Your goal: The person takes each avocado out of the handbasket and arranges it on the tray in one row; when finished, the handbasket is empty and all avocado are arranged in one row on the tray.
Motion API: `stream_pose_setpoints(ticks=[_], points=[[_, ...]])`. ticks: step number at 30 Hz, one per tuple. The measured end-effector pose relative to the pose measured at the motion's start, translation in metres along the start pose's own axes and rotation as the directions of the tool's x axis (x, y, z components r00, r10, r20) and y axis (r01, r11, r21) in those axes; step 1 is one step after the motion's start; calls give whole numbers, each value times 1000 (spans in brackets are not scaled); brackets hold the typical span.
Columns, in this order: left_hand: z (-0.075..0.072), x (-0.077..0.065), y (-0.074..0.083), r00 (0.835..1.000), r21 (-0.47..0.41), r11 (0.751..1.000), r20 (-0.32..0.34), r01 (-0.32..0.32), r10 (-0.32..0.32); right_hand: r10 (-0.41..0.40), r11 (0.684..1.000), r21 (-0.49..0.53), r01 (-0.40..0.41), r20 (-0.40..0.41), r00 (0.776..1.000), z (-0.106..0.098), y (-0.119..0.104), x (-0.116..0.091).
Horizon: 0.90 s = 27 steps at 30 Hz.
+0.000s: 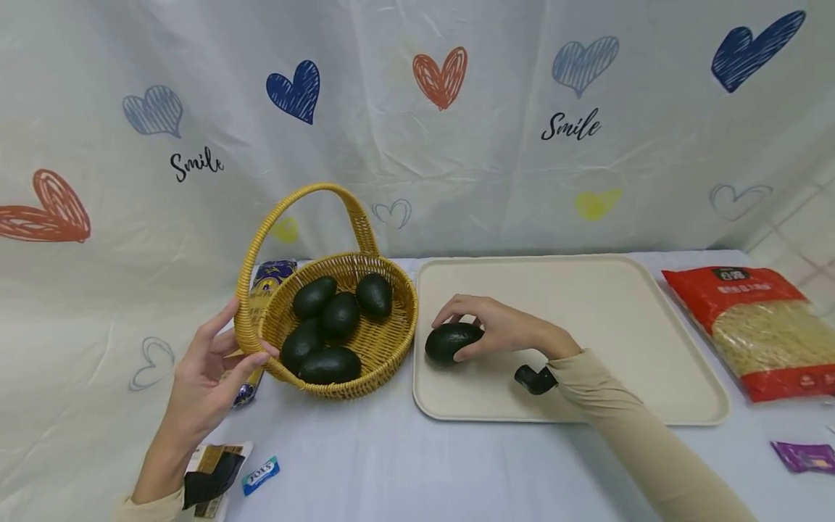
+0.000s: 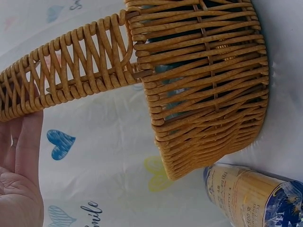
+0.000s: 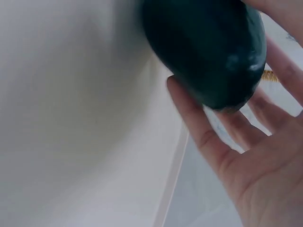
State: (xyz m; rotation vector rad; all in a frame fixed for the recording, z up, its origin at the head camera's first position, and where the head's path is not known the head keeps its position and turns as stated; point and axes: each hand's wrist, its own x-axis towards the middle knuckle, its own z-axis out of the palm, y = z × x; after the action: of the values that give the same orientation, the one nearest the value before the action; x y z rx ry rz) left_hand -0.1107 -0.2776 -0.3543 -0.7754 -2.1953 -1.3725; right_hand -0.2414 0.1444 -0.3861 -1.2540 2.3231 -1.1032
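Note:
A yellow wicker basket (image 1: 385, 362) with a tall arched handle (image 1: 251, 275) stands left of centre, with several dark green avocados (image 1: 339, 315) inside. My left hand (image 1: 205, 370) holds the handle's near left base between thumb and fingers. The left wrist view shows the woven side of the basket (image 2: 208, 85) close up, and part of the left hand (image 2: 21, 161) against the handle. Over the left end of a cream tray (image 1: 587, 333), my right hand (image 1: 499, 326) grips another avocado (image 1: 450, 342) between thumb and fingers. The same avocado (image 3: 208, 52) fills the top of the right wrist view.
A red-and-clear bag of pasta (image 1: 763, 326) lies right of the tray, with a purple packet (image 1: 805, 457) below it. Behind the basket's left side is a blue-and-yellow package (image 1: 274, 272). A small blue wrapper (image 1: 261, 475) lies near the left wrist. A heart-printed cloth (image 1: 483, 159) hangs behind.

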Motion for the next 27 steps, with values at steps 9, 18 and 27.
stream_pose_setpoints(ticks=[9, 18, 27], points=[[1, 1, 3, 1000, 14, 1000, -4, 25, -25, 49, 998, 46, -43, -129, 990, -4, 3, -2], [2, 1, 1, 1000, 5, 1000, -7, 17, -17, 90, 996, 17, -89, -55, 994, -6, 6, -7], [2, 1, 1, 1000, 18, 1000, -10, 5, -5, 21, 973, -226, -39, -79, 997, -9, -9, -7]])
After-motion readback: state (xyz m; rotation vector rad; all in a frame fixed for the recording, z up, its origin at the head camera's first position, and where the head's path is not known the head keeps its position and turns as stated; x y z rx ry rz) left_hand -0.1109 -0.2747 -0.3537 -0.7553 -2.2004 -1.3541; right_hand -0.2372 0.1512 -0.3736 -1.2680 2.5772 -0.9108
